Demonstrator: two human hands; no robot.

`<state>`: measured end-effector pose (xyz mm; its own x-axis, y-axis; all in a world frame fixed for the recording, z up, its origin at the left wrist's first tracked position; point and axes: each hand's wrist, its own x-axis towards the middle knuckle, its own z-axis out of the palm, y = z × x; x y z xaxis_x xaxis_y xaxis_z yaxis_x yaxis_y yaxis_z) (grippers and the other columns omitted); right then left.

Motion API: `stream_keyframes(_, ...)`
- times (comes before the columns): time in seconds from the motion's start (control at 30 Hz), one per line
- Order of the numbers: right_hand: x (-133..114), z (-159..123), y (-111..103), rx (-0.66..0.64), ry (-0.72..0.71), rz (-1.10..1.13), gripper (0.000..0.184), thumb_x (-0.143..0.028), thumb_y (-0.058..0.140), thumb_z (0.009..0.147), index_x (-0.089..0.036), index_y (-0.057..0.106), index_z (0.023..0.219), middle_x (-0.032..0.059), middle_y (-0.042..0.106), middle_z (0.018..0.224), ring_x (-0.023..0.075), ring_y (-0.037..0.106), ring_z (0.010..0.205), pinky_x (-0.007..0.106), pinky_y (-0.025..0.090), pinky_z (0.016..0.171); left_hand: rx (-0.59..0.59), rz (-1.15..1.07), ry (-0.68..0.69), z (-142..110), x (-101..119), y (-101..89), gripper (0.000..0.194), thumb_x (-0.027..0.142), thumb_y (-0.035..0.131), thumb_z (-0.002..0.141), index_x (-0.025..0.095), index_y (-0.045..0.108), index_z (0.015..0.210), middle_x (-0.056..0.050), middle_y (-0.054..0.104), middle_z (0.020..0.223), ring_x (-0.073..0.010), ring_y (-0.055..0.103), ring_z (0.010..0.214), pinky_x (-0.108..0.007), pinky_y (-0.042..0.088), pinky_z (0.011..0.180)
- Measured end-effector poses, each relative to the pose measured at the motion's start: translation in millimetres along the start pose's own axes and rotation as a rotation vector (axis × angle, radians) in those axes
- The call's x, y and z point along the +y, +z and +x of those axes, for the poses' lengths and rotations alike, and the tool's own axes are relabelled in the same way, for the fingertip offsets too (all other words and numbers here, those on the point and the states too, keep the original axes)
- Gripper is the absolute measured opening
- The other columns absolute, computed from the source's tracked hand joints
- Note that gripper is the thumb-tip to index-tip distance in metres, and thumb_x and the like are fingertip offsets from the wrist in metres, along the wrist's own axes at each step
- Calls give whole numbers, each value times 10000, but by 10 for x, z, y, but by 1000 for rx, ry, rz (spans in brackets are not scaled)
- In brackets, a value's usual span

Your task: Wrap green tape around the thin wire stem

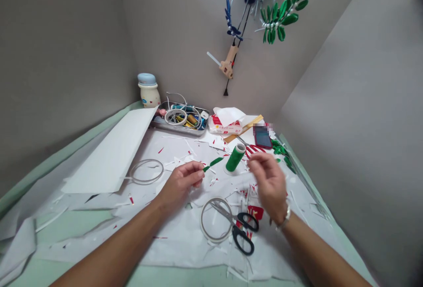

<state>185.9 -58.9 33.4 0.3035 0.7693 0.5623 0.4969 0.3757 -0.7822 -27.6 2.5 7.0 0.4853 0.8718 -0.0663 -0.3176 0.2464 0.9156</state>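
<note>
Forearms [109, 251] are stretching over scrap-strewn paper [165, 251]; the left hand [180, 183] is pinching a green strip [213, 162] near a thread spool [235, 158], and the blurred right hand [269, 181] is bringing its fingertips together, holding who-knows-what. Loose fingers could be losing the strip among scraps; a careless swing could topple the spool.

A narrow green leaf-shaped strip [213, 162], pointed and slightly curved, juts sideways from the pinching left-hand fingers [198, 169].
</note>
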Motion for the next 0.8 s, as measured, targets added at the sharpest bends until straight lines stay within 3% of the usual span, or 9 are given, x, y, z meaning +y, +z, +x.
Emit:
stream_keyframes(0.1, -229, -281, 310, -293, 120, 101, 248, -318, 525, 871, -226, 550, 1100, 53, 617, 1008, 176, 588, 927, 315, 489, 813, 10, 6, 24, -7, 13, -3, 143, 241, 697, 723, 158, 621, 811, 26, 507, 618, -72, 431, 566, -193, 332, 559)
stream_keyframes(0.17, -258, -353, 461, -345, 157, 113, 347, -316, 557, 851, -228, 515, 1184, 66, 601, 1094, 189, 572, 1013, 316, 493, 832, 14, 9, 36, -13, 16, -1, 141, 241, 695, 728, 163, 626, 823, 29, 510, 626, -69, 435, 571, -187, 340, 563)
stream_keyframes(0.3, -207, -357, 604, -390, 129, 130, 416, -315, 608, 810, -243, 500, 1205, 67, 571, 1181, 200, 553, 1062, 317, 504, 826, -16, 29, 16, -24, 2, 32, 132, 246, 701, 727, 170, 631, 809, 19, 548, 672, -84, 485, 614, -197, 391, 603)
stream_keyframes(0.43, -159, -351, 601, -467, 163, 168, 355, -299, 599, 809, -234, 528, 1151, 46, 624, 1060, 173, 607, 886, 287, 513, 722, -44, 27, 9, -26, -27, 71, 145, 264, 718, 699, 163, 637, 764, -27, 627, 840, -143, 570, 760, -258, 450, 718)
stream_keyframes(0.53, -110, -371, 588, -488, 219, 187, 321, -306, 573, 829, -226, 532, 1137, 11, 651, 884, 136, 592, 700, 253, 483, 621, -24, 64, -2, -17, -42, 54, 168, 282, 717, 700, 162, 633, 781, -19, 609, 777, -125, 543, 682, -240, 435, 655)
stream_keyframes(0.67, -35, -386, 591, -446, 198, 128, 283, -304, 540, 851, -216, 571, 1119, -33, 584, 675, 107, 509, 567, 226, 422, 556, -17, 135, 21, 0, -39, 12, 167, 284, 707, 717, 159, 629, 795, 19, 512, 664, -78, 432, 572, -197, 356, 549)
stream_keyframes(0.8, -10, -365, 579, -444, 131, 84, 216, -302, 489, 884, -219, 641, 1012, -12, 620, 691, 123, 546, 596, 240, 434, 582, -33, 164, 37, 4, -42, 3, 151, 286, 687, 737, 162, 630, 801, 17, 502, 668, -77, 406, 577, -196, 336, 549)
